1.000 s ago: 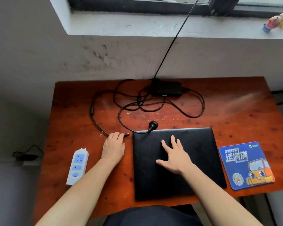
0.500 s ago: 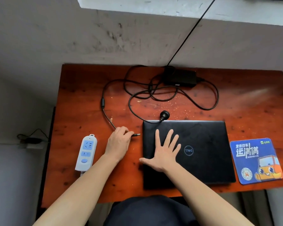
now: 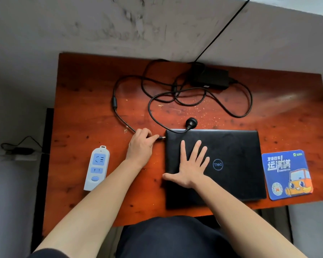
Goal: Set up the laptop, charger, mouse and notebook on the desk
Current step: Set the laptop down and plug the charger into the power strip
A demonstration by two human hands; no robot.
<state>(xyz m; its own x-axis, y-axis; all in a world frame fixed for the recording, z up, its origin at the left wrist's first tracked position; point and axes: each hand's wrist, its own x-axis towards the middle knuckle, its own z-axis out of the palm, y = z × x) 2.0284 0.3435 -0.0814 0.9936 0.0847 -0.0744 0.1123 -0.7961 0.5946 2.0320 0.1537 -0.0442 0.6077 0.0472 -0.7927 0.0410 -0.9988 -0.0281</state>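
The closed laptop (image 3: pixel 213 164) is laid on the tabletop (image 3: pixel 82 112) and pressed by the right hand (image 3: pixel 190 168), fingers spread flat. The charger plug (image 3: pixel 161 138) is pinched in the left hand (image 3: pixel 140 144), its tip at the laptop's left edge. The charger brick (image 3: pixel 209 78) is placed at the far edge.

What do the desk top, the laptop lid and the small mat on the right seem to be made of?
The reddish-brown wooden desk top looks like varnished wood: dark knots, grain and a soft glare.
The closed black laptop lid seems matte plastic or coated metal, I cannot tell which; it shows dusty smudges.
The blue square mouse mat is probably printed fabric over rubber: flat, rounded corners, no shine.
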